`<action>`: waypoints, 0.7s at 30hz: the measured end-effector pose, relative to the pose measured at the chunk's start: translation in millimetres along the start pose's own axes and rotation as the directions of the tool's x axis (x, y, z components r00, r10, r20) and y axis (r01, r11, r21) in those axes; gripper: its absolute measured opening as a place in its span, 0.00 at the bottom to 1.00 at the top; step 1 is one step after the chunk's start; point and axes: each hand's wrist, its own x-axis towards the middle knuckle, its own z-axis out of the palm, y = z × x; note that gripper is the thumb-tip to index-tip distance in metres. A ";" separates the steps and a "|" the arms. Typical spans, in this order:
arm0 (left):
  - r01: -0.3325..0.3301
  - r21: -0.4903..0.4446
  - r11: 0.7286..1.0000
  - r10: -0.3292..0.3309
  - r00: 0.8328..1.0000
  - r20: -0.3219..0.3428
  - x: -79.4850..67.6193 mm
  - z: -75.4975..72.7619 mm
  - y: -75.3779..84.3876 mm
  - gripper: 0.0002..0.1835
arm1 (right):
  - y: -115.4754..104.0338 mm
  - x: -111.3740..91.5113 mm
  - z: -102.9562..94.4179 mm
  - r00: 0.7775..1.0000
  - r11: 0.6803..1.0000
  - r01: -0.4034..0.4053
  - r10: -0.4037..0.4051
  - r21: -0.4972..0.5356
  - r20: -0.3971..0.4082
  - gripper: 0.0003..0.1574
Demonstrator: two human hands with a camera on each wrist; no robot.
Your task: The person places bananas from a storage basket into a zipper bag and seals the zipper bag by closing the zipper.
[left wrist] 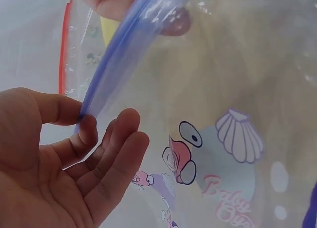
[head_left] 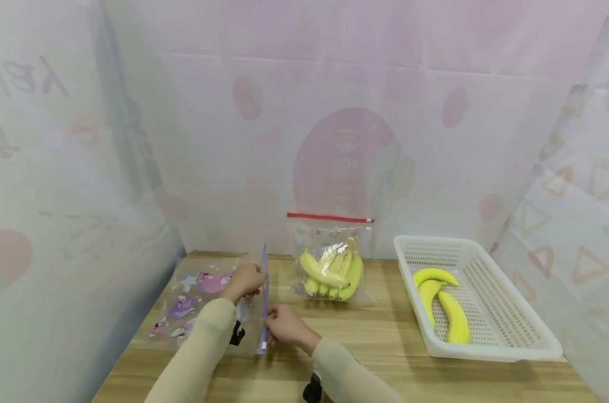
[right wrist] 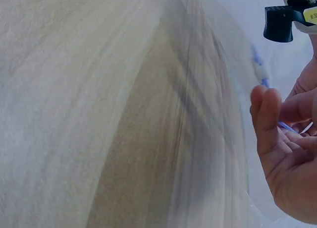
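Note:
A clear zip bag with cartoon prints lies at the left of the table, its purple zip strip facing right. Thumb and forefinger of my left hand pinch the far part of that strip; the left wrist view shows this hand's other fingers loosely bent. Nearer the front, my right hand grips the same strip, with one fingertip seen through the film. At the edge of the right wrist view, part of the right hand shows beside a bit of purple strip.
A second zip bag with a red strip stands against the back wall, holding several bananas. To the right sits a white perforated basket with bananas in its left side. Printed curtains enclose the wooden table.

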 end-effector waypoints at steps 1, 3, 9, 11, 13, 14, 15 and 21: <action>0.000 -0.003 1.000 0.000 1.000 0.006 -0.2 0.4 1.1 0.14 | 0.7 0.0 -1.0 1.000 1.000 0.011 -0.011 -0.012 -0.009 0.12; -0.004 -0.014 1.000 0.004 1.000 0.016 -1.2 1.2 4.3 0.15 | 0.9 -1.0 -3.7 0.999 0.999 0.035 -0.036 -0.037 -0.027 0.11; -0.026 0.014 1.000 0.025 1.000 0.008 -6.3 3.1 19.4 0.22 | -1.8 -9.5 -17.8 0.991 0.979 0.100 -0.114 -0.175 -0.074 0.09; -0.035 0.037 0.999 0.035 0.999 0.001 -6.8 3.4 25.4 0.23 | -1.8 -13.0 -23.1 0.985 0.963 0.123 -0.147 -0.240 -0.086 0.10; -0.040 0.048 0.998 0.040 0.999 -0.006 -7.0 4.0 30.8 0.23 | -2.6 -16.3 -28.0 0.979 0.944 0.142 -0.178 -0.299 -0.096 0.11; -0.041 0.047 0.998 0.041 0.999 -0.011 -6.3 4.7 32.8 0.24 | -3.4 -18.3 -30.4 0.976 0.932 0.149 -0.192 -0.329 -0.101 0.11; -0.039 0.040 0.998 0.040 0.999 -0.014 -6.2 5.4 34.6 0.24 | -4.9 -20.6 -32.4 0.974 0.923 0.153 -0.201 -0.353 -0.105 0.13; -0.022 0.002 1.000 0.022 1.000 -0.010 -6.8 10.4 41.9 0.19 | -12.6 -31.3 -42.5 0.969 0.888 0.162 -0.225 -0.430 -0.098 0.16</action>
